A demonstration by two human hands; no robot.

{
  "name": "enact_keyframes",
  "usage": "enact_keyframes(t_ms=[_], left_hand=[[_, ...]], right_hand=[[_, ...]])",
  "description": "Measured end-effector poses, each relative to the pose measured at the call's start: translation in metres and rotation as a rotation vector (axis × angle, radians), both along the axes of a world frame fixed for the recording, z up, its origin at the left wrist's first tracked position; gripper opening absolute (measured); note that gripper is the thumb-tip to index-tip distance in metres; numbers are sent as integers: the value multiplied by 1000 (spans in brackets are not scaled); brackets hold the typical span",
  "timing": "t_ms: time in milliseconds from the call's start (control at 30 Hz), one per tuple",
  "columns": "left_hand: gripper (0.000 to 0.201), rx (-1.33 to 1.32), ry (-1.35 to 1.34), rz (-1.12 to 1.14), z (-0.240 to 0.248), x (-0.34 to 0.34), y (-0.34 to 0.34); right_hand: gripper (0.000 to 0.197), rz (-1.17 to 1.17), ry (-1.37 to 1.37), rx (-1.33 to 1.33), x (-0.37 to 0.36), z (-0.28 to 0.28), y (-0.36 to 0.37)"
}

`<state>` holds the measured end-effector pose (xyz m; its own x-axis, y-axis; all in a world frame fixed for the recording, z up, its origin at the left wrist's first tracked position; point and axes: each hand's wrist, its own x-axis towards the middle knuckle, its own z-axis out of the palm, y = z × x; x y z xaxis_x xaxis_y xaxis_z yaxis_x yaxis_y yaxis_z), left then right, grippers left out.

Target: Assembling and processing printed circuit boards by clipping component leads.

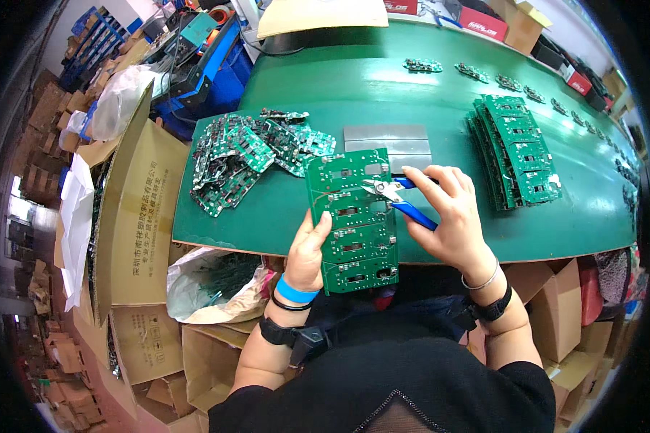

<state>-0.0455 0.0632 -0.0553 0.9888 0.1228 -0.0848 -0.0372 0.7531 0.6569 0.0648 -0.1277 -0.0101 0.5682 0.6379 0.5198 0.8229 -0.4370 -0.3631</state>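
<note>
In my left hand (308, 249), closed on its left edge, is a green circuit board panel (352, 234) made of several joined boards, tilted near the table's front edge. The thumb lies on its face. My right hand (451, 216) grips a pair of nippers (416, 214) with blue handles; the handles are spread apart. The metal jaws are at the panel's upper right part, but whether they bite into it I cannot tell. Just beyond the panel lie flat grey strips (386, 134) on the green table (325, 94).
Loose small circuit boards are heaped in a pile (249, 155) at left. A stack of board panels (523, 155) stands at right. Single boards (422, 66) form a line along the far side. Below the left edge are an open cardboard box (148, 216) and a white bag (188, 289).
</note>
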Motion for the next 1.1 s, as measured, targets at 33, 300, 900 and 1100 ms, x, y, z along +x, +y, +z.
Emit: enact_keyframes(t_ms=[33,300,900,1100], left_hand=[[37,2,7,1,1,-1,-2],[37,183,7,44,6,-5,-8],[39,465,20,69,14,-8,-11],[38,495,2,87,15,-8,-14]], right_hand=[[59,-16,-33,-18,-1,1,2],[61,-47,-143,-113,1,10,6],[64,-43,-166,-192,2,8,-4],[65,-59,-180,-190,-1,17,-5]])
